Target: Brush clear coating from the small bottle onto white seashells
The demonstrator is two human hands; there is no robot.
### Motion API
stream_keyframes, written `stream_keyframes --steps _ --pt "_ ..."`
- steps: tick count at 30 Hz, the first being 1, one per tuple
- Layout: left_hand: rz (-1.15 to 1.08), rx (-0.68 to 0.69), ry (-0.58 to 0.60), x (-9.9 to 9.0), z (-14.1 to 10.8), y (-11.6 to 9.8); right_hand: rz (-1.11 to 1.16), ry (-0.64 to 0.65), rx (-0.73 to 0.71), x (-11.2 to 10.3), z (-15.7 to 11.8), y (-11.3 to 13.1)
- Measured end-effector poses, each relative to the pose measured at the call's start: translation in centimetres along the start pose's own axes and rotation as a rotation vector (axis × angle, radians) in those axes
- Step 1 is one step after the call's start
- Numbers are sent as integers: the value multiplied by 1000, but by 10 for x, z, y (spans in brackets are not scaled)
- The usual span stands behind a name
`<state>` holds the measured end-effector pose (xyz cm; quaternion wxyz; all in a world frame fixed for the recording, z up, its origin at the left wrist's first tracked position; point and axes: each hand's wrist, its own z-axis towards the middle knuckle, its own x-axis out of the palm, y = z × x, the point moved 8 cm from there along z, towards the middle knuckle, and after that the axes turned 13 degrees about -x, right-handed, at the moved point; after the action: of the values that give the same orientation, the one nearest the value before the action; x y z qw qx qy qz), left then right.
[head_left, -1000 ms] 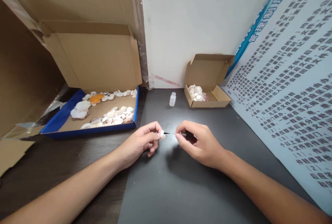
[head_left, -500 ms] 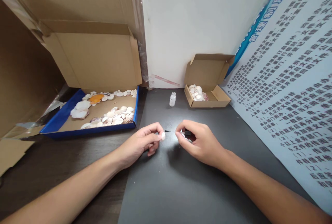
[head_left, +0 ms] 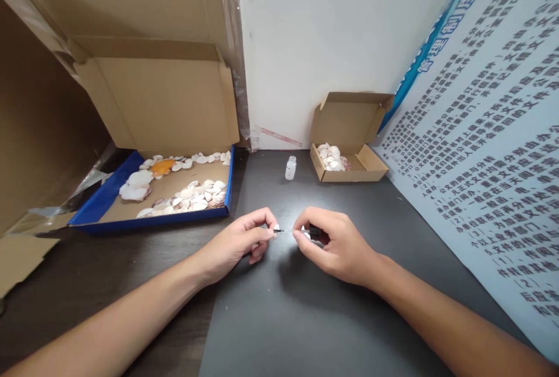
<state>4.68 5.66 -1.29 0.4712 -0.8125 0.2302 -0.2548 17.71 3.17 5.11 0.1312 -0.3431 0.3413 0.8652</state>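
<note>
Between the thumb and forefinger of my left hand point(head_left: 247, 236) is a small white shell point(head_left: 276, 227), mostly covered by the fingertips. My right hand point(head_left: 334, 240) pinches a thin brush applicator point(head_left: 314, 233) with a black cap and a dark tip. That tip points left and meets the shell at my left fingertips. Something white, partly hidden, shows beneath my right fingers; its kind is unclear. Beyond both hands a small clear bottle point(head_left: 290, 168) stands upright and uncapped on the dark mat point(head_left: 271, 313).
To the left, a blue-edged cardboard box point(head_left: 151, 224) holds many white shells and an orange one point(head_left: 163, 166). A smaller open carton point(head_left: 353, 176) with shells stands at the back right. A printed sheet point(head_left: 493, 150) slopes along the right side.
My right hand has shifted slightly left, bringing the brush tip from just short of the shell onto it. My left hand stays nearly in place, holding the shell.
</note>
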Motion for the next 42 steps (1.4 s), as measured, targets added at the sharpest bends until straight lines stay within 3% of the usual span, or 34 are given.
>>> stream_keyframes --steps 14,18,23,27,33,38,42 --pt "-7 -7 2 1 -1 -1 -22 -36 43 -5 0 -4" --pt "-17 -11 -5 1 -1 -1 18 16 8 1 0 -2" --pt "-18 1 -12 -1 0 0 -42 -9 86 -2 -2 -8" --pt "-28 2 -6 -1 1 1 12 4 19 0 0 -3" --pt "-12 10 -21 -2 1 1 -47 11 82 0 -1 -9" --pt "-16 9 -22 -1 1 1 6 30 15 3 -1 -2" --pt "-4 9 -27 -2 1 1 -64 32 89 2 -2 -9"
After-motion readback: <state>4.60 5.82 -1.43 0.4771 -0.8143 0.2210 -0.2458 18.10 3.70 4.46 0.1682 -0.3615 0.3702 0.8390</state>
